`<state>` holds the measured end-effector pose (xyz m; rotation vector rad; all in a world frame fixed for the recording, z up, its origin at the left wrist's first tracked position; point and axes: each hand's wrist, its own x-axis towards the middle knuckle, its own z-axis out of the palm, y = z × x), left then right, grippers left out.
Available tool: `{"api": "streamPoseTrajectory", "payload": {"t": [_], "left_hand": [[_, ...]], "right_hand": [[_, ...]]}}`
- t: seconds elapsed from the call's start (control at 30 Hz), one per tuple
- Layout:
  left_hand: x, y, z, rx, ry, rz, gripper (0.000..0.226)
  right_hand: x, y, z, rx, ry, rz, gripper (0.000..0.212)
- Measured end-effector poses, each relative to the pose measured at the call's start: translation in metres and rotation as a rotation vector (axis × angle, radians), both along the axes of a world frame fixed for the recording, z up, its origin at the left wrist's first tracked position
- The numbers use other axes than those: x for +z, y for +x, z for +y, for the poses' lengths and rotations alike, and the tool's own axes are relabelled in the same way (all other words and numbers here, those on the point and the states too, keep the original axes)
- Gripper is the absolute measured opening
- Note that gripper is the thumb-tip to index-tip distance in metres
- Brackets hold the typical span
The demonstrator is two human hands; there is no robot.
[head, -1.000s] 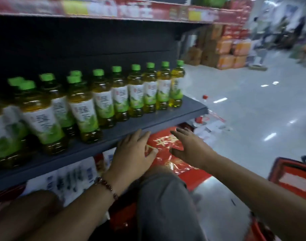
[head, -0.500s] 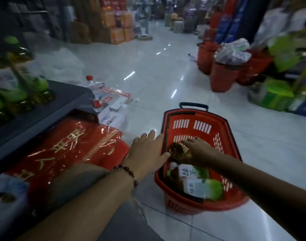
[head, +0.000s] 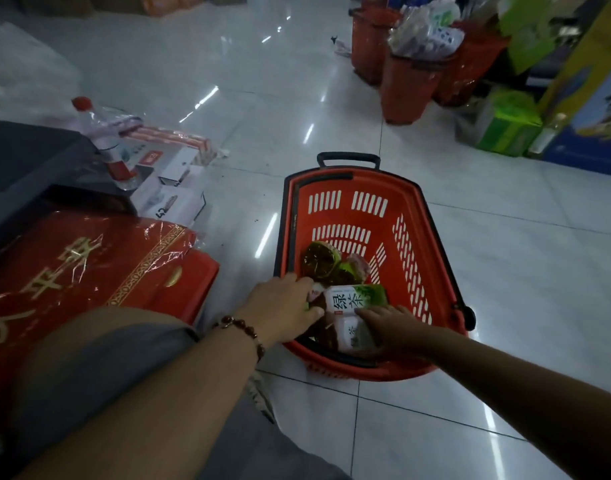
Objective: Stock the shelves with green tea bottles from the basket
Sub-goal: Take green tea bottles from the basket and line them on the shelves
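Note:
A red basket (head: 406, 216) with a black handle stands on the tiled floor in front of me. Several green tea bottles lie on their sides in its near end. My left hand (head: 281, 304) reaches over the left rim and its fingers curl round the end of one green tea bottle (head: 354, 298) with a white and green label. My right hand (head: 390, 327) grips a second green tea bottle (head: 349, 336) lying nearer to me. Another green tea bottle (head: 319, 261) shows its round base behind them. The dark shelf (head: 23, 161) edges into view at the left.
Red gift packs (head: 89, 268) and white boxes (head: 169, 199) lie on the floor below the shelf, with a red-capped bottle (head: 99, 129) among them. More red baskets (head: 411, 81) full of goods and green cartons (head: 508, 126) stand across the aisle at the upper right.
My view swung from the shelf to the basket. Both hands moved down into the basket and closed on bottles; the left hand had been outside the rim half a second ago.

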<state>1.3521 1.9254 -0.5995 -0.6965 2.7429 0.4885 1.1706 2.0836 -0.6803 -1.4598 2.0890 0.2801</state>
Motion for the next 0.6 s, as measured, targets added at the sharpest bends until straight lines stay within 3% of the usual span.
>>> {"api": "streamPoseTrajectory", "payload": {"t": [0.33,0.53,0.6], "left_hand": [[-0.008,-0.015,0.002,-0.002,-0.014,0.036,0.059],[-0.01,-0.015,0.0,0.004,-0.002,0.034,0.058],[-0.008,-0.011,-0.003,0.026,0.002,0.048,0.055]], "right_hand": [[-0.002,-0.018,-0.015,-0.014,0.044,-0.095,0.108],[-0.015,-0.013,-0.019,0.112,-0.059,0.065,0.114],[-0.014,-0.014,-0.024,0.09,-0.058,0.04,0.109]]}}
